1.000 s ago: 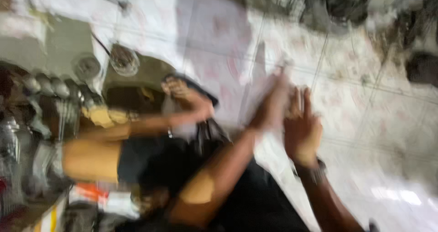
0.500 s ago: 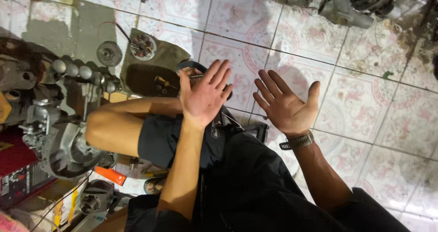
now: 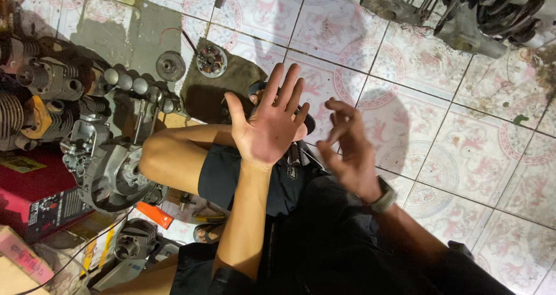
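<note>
Right now your left hand is raised flat, palm toward you, all five fingers spread, holding nothing; your right hand, just right of it, has its fingers loosely curled, also empty. Nearest, far-left beyond them, one round coil plate lies on one dark cloth, one metal disc beside it
</note>
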